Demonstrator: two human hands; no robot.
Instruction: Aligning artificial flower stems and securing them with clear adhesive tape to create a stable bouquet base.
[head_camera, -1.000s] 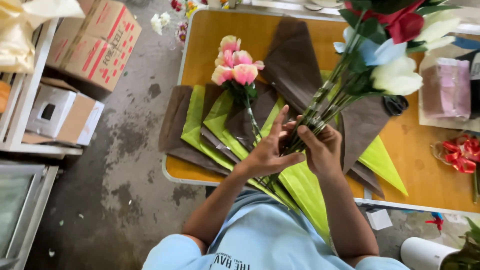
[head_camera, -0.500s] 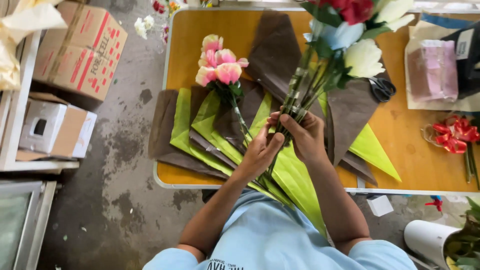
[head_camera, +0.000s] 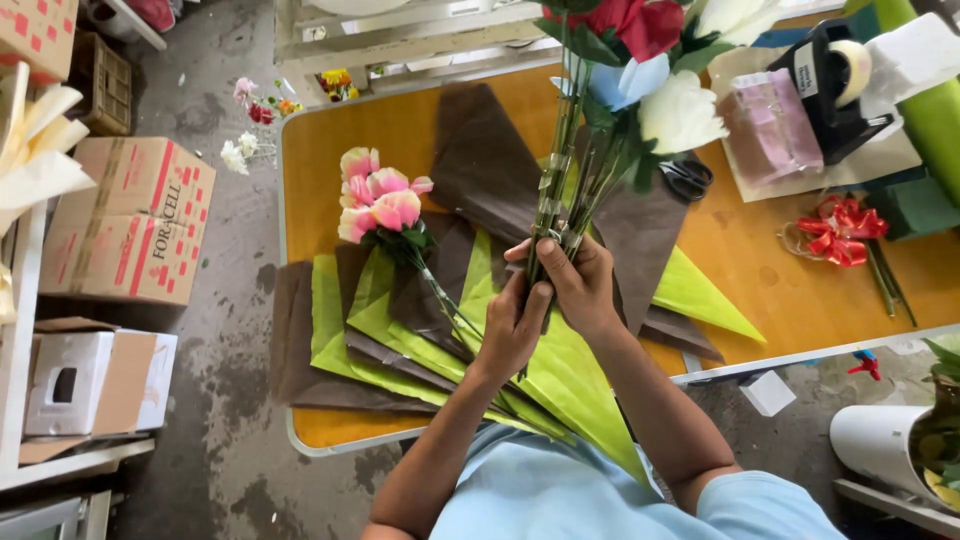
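Together, both hands are clasping a tall bunch of artificial flowers above the wrapping sheets.

Going from the left: a small pink spray (head_camera: 380, 203) is lying loose on the layered brown and green sheets (head_camera: 400, 330) spread over the tabletop (head_camera: 330, 140); the left hand (head_camera: 515, 325) is closing its fingers (head_camera: 533, 300) around the lowest part of the bouquet stems (head_camera: 560, 170), and just beside it the right hand (head_camera: 578, 285) is wrapping fully around the same bundle a little higher, so the stems are running up between both palms and the red, white and pale blue heads (head_camera: 660, 70) are standing well above the knuckles. The bunch is looking light but top-heavy, with thin, springy, somewhat slick stems; gripping low, at the gathered point, probably keeps them from splaying. Further right, scissors (head_camera: 686, 177) are lying under the blooms.
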